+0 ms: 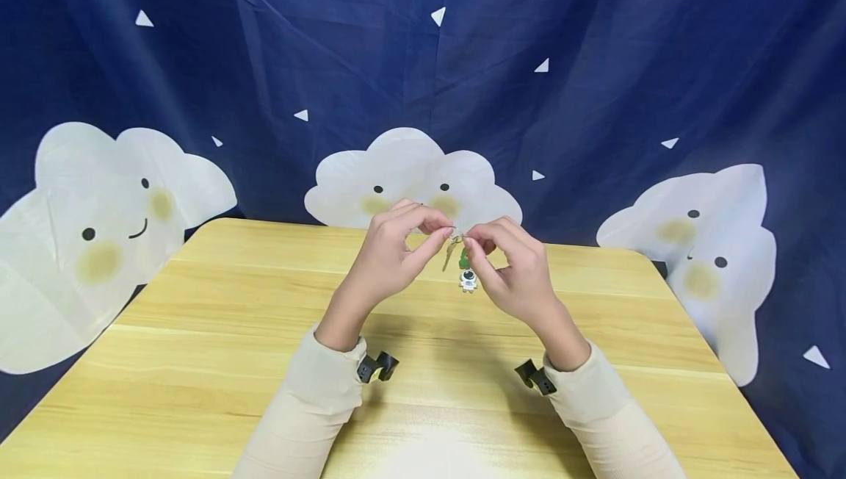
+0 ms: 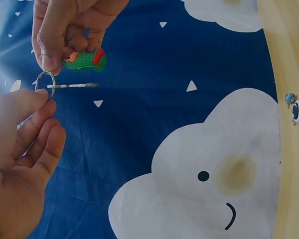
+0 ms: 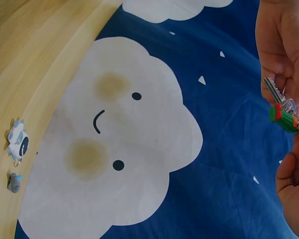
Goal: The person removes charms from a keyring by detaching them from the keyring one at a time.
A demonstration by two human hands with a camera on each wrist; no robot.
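In the left wrist view my left hand [image 2: 25,144] pinches a metal key ring [image 2: 54,80] between thumb and fingertip. A silver key [image 2: 77,85] hangs from that ring, its toothed blade showing in the right wrist view. My right hand [image 1: 515,266] meets the left from the other side, thumb tip right at the ring's edge. From its pinched fingertips dangles a small green charm [image 2: 84,60] with red and orange parts; the link it hangs by is mostly hidden. Below the hands, a white astronaut figure [image 1: 468,281] lies on the table.
A tiny blue-grey figure [image 3: 14,182] lies beside the astronaut on the wooden table [image 1: 218,361]. Behind the far edge hangs a dark blue curtain [image 1: 370,53] printed with white clouds and triangles. Small black cameras sit on both cuffs.
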